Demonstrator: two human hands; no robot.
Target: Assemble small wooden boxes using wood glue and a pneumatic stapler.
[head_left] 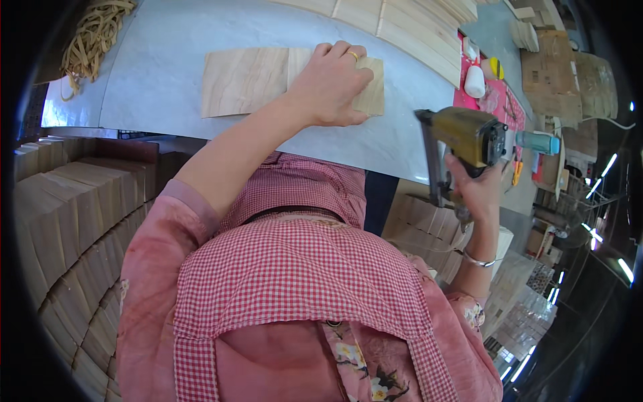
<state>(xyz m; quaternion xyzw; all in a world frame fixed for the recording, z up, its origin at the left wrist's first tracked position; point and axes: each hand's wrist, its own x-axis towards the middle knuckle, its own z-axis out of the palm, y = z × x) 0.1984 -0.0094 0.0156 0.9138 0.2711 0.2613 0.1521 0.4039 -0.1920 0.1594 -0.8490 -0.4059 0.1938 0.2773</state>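
A flat pale wooden board (244,82) lies crosswise on the light grey tabletop, with a seam near its middle and a yellower piece of wood (370,87) at its right end. My left hand (331,86), wearing a ring, reaches over the right part, fingers at the far edge and thumb at the near edge, gripping the wood. My palm hides part of the joint. To the right, my right hand (477,191) is wrapped round the handle of a brown and black nail gun (465,134), raised beside the table's front edge and apart from the wood.
Long pale wooden slats (415,40) lie along the table's far side. A white bottle (474,82) and a yellow round item (494,68) stand on a pink surface. Stacked boards (67,208) fill the left below the table, near a bundle of tan straps (97,40).
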